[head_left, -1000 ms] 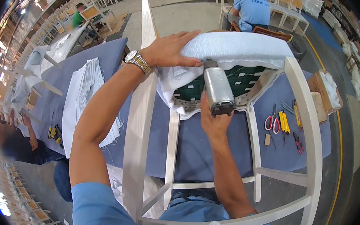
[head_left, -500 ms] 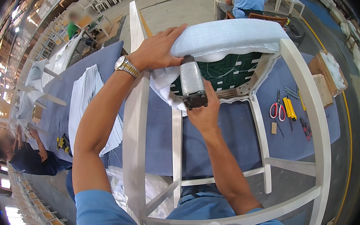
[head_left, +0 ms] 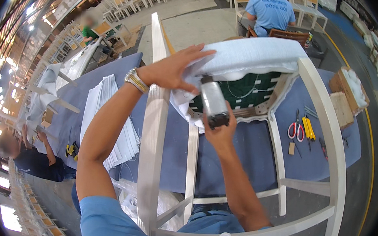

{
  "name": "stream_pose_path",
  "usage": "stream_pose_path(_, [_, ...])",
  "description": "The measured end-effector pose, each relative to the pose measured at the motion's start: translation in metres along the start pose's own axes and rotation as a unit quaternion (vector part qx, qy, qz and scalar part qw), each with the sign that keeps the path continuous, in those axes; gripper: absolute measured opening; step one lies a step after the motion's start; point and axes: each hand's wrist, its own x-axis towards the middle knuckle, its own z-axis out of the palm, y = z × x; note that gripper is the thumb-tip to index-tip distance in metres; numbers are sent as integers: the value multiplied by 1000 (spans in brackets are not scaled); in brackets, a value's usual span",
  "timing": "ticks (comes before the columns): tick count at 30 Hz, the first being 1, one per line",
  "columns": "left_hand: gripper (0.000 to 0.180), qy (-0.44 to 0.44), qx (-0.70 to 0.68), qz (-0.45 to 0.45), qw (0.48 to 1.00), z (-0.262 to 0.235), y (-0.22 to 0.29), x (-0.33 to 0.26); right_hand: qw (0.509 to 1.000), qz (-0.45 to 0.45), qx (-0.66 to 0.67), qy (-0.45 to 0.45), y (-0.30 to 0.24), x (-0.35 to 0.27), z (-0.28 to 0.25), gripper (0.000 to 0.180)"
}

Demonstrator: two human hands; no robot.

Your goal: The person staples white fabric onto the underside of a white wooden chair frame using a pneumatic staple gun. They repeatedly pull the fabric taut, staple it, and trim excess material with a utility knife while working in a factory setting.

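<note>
A white wooden chair (head_left: 151, 159) is tipped over on the table, its webbed seat underside facing me. White fabric (head_left: 253, 49) wraps the seat edge, and dark green webbing (head_left: 245, 93) stretches across the inside of the frame. My right hand (head_left: 222, 131) is closed around a silver and black staple gun (head_left: 213, 100), its nose at the fabric edge near the left corner of the seat. Above it, my left hand (head_left: 173, 69) lies at that same corner with fingers stretched out and thumb apart, near the gun's nose. The gun hides part of the fabric fold.
Blue-grey cloth covers the table (head_left: 234, 162). A stack of white fabric pieces (head_left: 107, 124) lies left. Red-handled scissors (head_left: 296, 129), yellow cutters (head_left: 308, 128) and a small wooden block (head_left: 291, 148) lie right, near a cardboard box (head_left: 349, 89). Co-workers sit ahead (head_left: 270, 12) and left (head_left: 39, 161).
The whole view has shifted, with the scene sitting slightly lower and further right. My left fingers have spread and lifted somewhat from the fabric. The staple gun remains at the seat corner.
</note>
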Motion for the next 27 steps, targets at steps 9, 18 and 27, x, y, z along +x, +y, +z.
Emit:
stream_pose_path(9, [116,-35,-67,-104,992,17,-42,-3,996,-81,-25,17,-16,7,5,25])
stream_pose_path(18, [111,-36,-24,-81,996,15,-32,-3,997,-48,-29,-45,-14,-4,27,54])
stream_pose_path(27, [110,-27,-15,-73,997,14,-27,-5,997,-33,-46,-61,-17,-6,28,76])
